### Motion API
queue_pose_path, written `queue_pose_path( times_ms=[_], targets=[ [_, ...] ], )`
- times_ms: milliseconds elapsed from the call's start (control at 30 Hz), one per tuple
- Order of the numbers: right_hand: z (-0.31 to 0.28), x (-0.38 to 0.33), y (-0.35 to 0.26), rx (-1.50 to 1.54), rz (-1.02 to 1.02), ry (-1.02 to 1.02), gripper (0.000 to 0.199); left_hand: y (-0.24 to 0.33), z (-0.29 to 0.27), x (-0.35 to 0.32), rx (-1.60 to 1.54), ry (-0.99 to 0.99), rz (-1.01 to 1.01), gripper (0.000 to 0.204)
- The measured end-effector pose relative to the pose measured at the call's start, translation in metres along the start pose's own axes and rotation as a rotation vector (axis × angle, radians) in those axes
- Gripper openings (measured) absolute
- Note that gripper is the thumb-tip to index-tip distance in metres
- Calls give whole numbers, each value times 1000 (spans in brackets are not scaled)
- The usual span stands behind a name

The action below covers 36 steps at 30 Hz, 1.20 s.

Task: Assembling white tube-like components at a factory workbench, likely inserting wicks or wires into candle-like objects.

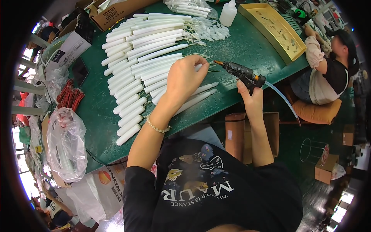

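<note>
Two bare hands work at the near edge of a green table (pixel 247 46). The left hand (pixel 185 77) reaches forward from a bent forearm with a bead bracelet (pixel 157 127) at the wrist; its palm faces down and its fingers curl over the tip ends of white candle-shaped sticks (pixel 143 65), pressing on one or two of them, though whether it truly pinches one cannot be told. The right hand (pixel 251 98) rises from below the table's edge, wrist upright, fingers clamped round the grip of a black glue gun (pixel 241 73). The gun lies nearly level, its orange-tipped nozzle pointing left toward the left hand's fingertips, just beside them, and a clear glue stick (pixel 282 98) trails out behind it.

The white sticks lie in long side-by-side rows running from the near edge toward the far left corner, thin wires at their right ends. Loose white flame-shaped tips (pixel 212 31) are heaped toward the far edge, beside a white squeeze bottle (pixel 228 13). A yellow tray (pixel 270 27) at the far right corner holds small scattered bits. A cardboard box (pixel 116 13) sits at the far edge. A clear plastic bag (pixel 65 145) hangs off the left end, and red wires (pixel 69 96) lie bundled nearby. Another person (pixel 328 73) sits at the right end.
</note>
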State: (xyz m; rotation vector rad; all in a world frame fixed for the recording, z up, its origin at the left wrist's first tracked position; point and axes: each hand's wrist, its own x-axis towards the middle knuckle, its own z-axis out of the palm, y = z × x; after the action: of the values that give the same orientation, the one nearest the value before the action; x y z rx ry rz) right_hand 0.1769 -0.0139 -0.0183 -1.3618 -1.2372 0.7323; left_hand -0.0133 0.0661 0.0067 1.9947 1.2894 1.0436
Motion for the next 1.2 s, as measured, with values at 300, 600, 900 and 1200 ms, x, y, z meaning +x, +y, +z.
queue_pose_path(
  times_ms=[300, 600, 900, 1200],
  targets=[
    [0, 0, 0, -39, -11, 18, 29, 1, -1, 0, -4, -10, -19, 19],
    [-2, 0, -2, -46, 6, 8, 29, -1, 0, 0, 0, 9, -12, 18],
    [-51, 69, 19, -334, 127, 55, 40, 1, -1, -1, -15, -6, 14, 17],
    [-56, 118, -31, -1286, -4, 33, 43, 0, -3, 0, -1, -5, -12, 16]
  ],
)
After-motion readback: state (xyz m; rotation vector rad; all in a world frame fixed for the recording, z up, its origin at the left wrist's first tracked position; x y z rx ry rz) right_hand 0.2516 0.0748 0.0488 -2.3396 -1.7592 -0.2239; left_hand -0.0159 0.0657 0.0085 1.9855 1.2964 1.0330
